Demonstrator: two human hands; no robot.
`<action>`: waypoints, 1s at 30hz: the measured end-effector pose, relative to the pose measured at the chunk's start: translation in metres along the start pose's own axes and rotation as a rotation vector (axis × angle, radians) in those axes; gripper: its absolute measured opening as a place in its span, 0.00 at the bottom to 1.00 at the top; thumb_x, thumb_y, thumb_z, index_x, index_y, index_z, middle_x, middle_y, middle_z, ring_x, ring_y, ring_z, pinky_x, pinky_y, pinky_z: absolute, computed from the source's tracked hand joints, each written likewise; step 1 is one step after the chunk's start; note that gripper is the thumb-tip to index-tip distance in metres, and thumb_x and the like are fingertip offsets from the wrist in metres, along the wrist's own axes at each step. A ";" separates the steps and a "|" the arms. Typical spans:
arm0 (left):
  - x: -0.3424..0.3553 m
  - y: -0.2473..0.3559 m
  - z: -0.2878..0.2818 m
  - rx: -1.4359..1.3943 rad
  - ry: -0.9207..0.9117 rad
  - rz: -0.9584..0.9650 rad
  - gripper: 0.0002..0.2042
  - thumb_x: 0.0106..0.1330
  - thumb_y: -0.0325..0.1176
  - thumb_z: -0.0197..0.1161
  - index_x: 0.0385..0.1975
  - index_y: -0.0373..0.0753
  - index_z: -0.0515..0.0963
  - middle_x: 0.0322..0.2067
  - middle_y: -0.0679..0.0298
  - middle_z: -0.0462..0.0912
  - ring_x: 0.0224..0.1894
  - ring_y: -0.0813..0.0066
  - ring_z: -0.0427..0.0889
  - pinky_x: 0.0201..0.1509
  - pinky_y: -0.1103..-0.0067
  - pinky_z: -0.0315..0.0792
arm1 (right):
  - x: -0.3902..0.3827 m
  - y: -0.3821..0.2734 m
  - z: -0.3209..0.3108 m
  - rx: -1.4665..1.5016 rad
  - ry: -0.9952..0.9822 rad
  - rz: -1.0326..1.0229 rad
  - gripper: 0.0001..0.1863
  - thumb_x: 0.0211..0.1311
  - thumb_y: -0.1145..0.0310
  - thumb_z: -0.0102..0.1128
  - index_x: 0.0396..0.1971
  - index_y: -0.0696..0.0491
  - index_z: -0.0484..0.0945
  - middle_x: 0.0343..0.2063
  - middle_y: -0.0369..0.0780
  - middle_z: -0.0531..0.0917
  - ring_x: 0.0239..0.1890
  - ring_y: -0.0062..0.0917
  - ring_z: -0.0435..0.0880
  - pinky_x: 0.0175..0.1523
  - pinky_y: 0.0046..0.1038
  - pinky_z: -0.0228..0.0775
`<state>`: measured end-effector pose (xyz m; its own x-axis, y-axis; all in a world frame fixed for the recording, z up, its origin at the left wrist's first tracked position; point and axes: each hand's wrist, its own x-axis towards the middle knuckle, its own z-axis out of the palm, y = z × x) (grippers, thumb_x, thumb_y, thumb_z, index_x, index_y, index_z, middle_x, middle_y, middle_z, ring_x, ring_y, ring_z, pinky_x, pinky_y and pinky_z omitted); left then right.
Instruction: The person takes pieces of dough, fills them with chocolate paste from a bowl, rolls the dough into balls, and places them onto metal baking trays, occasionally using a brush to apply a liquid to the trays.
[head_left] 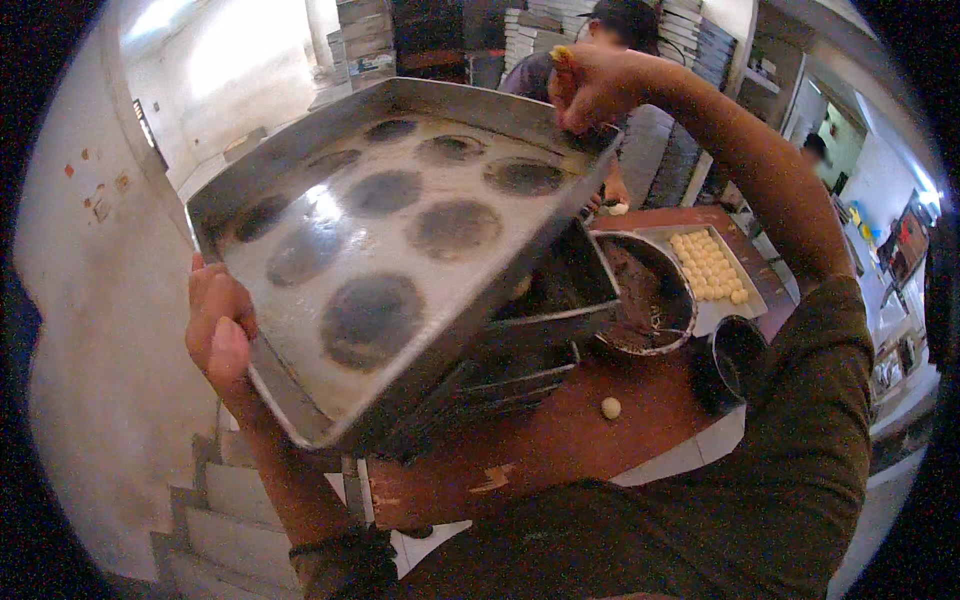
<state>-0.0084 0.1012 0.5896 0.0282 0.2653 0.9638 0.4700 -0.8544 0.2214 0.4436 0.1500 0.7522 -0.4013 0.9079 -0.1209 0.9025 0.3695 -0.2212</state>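
Observation:
A large metal baking tray with high walls is raised and tilted in front of me. Several dark round stains mark its shiny inside. My left hand is closed round the tray's left wall, thumb over the rim. At the far right corner, my right hand is closed with its fingers pointing down to the inside of the wall. A small yellow-orange piece pokes out above those fingers; its kind cannot be made out. More dark trays are stacked underneath, partly hidden by the raised one.
On the reddish-brown table stand a round pot of dark brown paste, a tray of pale dough balls and a black container. One loose dough ball lies nearer. Another person works across the table. Steps lie lower left.

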 end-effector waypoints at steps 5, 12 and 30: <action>-0.005 0.033 0.008 0.333 0.153 0.019 0.16 0.66 0.42 0.56 0.25 0.39 0.61 0.28 0.64 0.63 0.34 0.66 0.66 0.56 0.68 0.68 | -0.134 -0.053 0.002 0.233 0.634 -0.315 0.17 0.63 0.61 0.71 0.40 0.60 0.87 0.34 0.45 0.89 0.36 0.26 0.88 0.44 0.33 0.82; -0.223 0.107 0.083 0.113 -0.236 -0.160 0.23 0.67 0.51 0.55 0.47 0.38 0.57 0.48 0.55 0.59 0.51 0.53 0.63 0.65 0.60 0.61 | -0.299 0.218 0.203 0.181 0.764 0.818 0.22 0.48 0.54 0.77 0.37 0.56 0.86 0.31 0.42 0.88 0.35 0.25 0.87 0.43 0.29 0.78; -0.409 0.205 0.167 0.639 -1.288 -0.523 0.42 0.69 0.63 0.50 0.77 0.42 0.53 0.77 0.48 0.49 0.73 0.32 0.55 0.78 0.49 0.45 | -0.257 0.153 0.428 0.476 0.817 0.326 0.21 0.64 0.51 0.64 0.32 0.56 0.85 0.33 0.46 0.86 0.37 0.43 0.86 0.45 0.41 0.77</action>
<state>0.2237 -0.1083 0.2157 0.3081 0.9498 -0.0542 0.9505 -0.3048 0.0610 0.6184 -0.1114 0.3349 0.2468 0.8741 0.4183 0.7212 0.1226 -0.6818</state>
